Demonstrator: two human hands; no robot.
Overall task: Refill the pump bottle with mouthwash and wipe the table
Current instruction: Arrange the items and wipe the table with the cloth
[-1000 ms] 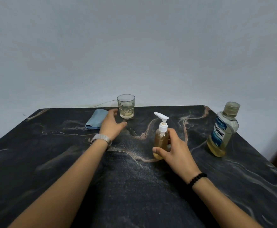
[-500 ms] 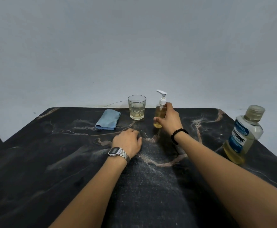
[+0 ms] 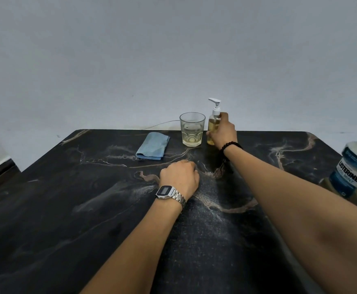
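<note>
A folded blue cloth (image 3: 153, 146) lies far left. The left hand (image 3: 179, 178) rests curled on the dark table (image 3: 67, 209), empty. Beside the glass (image 3: 192, 129), the right hand (image 3: 223, 132) clasps the upright pump bottle (image 3: 213, 124). The mouthwash bottle (image 3: 352, 172) stands far right.

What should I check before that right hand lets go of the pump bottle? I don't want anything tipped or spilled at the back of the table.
1. Pump bottle upright: ok.
2. Its base resting on the table: cannot tell.
3. Gap to the glass: not ok, very close.
4. Right hand wrapped around the bottle: ok.
5. Left hand empty, fist on the table: ok.
6. Blue cloth folded and within reach for wiping: ok.
</note>
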